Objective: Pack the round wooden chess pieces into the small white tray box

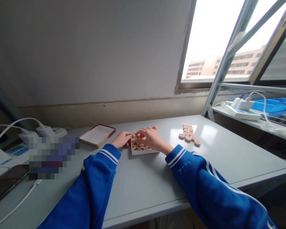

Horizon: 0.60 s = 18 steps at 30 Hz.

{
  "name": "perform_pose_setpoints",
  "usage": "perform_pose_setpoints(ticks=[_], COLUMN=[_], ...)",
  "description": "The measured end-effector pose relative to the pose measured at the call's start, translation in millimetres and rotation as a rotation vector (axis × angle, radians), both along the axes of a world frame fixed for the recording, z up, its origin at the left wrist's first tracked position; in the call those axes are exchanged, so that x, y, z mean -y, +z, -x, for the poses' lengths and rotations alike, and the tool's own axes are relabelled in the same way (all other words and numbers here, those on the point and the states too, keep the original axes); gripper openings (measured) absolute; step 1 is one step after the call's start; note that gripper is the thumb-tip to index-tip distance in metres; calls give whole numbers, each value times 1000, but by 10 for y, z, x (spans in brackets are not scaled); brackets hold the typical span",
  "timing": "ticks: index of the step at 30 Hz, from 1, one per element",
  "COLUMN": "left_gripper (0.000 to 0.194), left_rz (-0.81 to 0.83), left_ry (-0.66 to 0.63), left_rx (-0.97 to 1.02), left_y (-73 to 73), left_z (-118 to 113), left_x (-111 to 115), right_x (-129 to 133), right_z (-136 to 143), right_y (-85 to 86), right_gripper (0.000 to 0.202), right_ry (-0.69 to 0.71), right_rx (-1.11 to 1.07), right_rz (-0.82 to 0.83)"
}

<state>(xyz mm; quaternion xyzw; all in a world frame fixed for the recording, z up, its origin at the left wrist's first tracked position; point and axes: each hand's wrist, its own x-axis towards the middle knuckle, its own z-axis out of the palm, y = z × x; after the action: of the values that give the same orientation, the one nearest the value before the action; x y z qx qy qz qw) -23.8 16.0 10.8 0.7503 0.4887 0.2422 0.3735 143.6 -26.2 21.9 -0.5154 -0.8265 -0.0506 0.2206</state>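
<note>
A shallow white box (145, 153) holds rows of round wooden Chinese chess pieces (136, 148) with dark characters on their tops. At its left side, my left hand (122, 139) is closed on the box's edge. Over the box is my right hand (152, 137), fingers bent down among the pieces at the far left part. Its fingertips are pinched together, and what lies between them is hidden. The right hand also covers much of the box's inside. To the right, several loose chess pieces (187, 138) lie in a cluster on the table.
A box lid (97, 135) with a red rim lies inside-up on the grey table (143, 197), left of my hands. Power strips with white cables (35, 187), a dark phone (8, 186) and a blurred-out item crowd the left. A metal post (215, 81) rises at the right.
</note>
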Motion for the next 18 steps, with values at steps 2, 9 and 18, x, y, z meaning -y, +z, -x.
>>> perform_pose_setpoints(ticks=[2, 9, 18], left_gripper=[24, 25, 51], left_rz=[1, 73, 88], left_ry=[0, -1, -108], left_rx=[13, 37, 13], left_y=[-1, -8, 35], left_z=[1, 9, 44], left_x=[6, -18, 10], right_x=[-1, 9, 53], right_z=[59, -25, -956], right_y=[-31, 48, 245], right_gripper=[28, 29, 22], right_ry=[-3, -28, -726], right_rx=[41, 46, 330], right_rz=[-44, -59, 226])
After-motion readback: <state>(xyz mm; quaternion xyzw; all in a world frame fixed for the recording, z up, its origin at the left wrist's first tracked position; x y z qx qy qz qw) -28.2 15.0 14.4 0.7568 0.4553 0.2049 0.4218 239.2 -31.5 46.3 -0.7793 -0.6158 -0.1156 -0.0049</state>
